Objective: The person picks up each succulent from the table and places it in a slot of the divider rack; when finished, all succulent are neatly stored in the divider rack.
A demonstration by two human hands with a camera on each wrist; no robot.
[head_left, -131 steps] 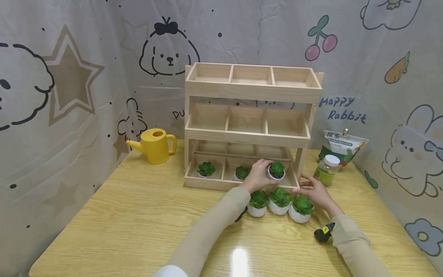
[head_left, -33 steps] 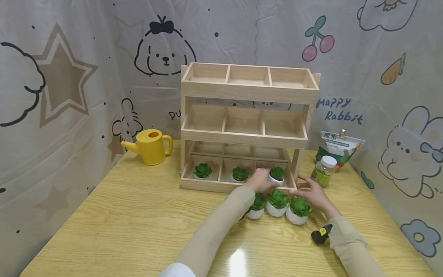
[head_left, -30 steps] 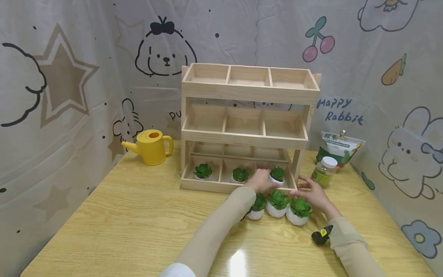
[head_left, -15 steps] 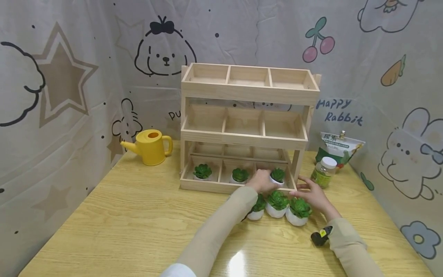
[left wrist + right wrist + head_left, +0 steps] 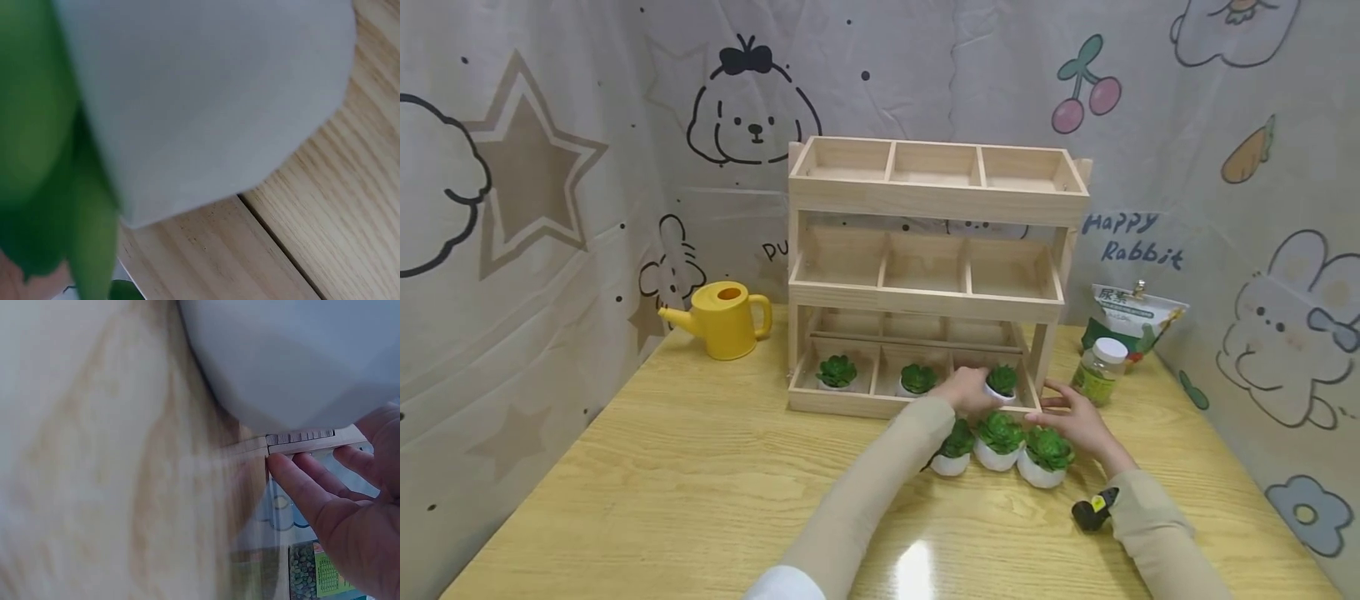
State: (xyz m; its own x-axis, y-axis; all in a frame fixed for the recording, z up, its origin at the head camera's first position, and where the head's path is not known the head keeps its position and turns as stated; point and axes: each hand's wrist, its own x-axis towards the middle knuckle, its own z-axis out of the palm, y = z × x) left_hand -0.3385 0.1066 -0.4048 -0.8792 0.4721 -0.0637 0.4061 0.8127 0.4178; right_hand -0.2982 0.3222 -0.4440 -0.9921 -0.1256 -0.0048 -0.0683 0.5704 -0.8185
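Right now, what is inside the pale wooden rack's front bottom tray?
Three white-potted green succulents, one per compartment. The left hand grips the rightmost one, covering part of its compartment.

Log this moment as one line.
left hand: holds potted succulent at bottom-right compartment of rack | right hand: touches rack's right end | table: three more potted succulents

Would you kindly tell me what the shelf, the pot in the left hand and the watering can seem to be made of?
Shelf: bare, matte wood, judging by its pale, visible grain. Pot: smooth, matte white; ceramic or plastic, the look leaves it open. Watering can: probably plastic, with a smooth, uniform yellow surface.
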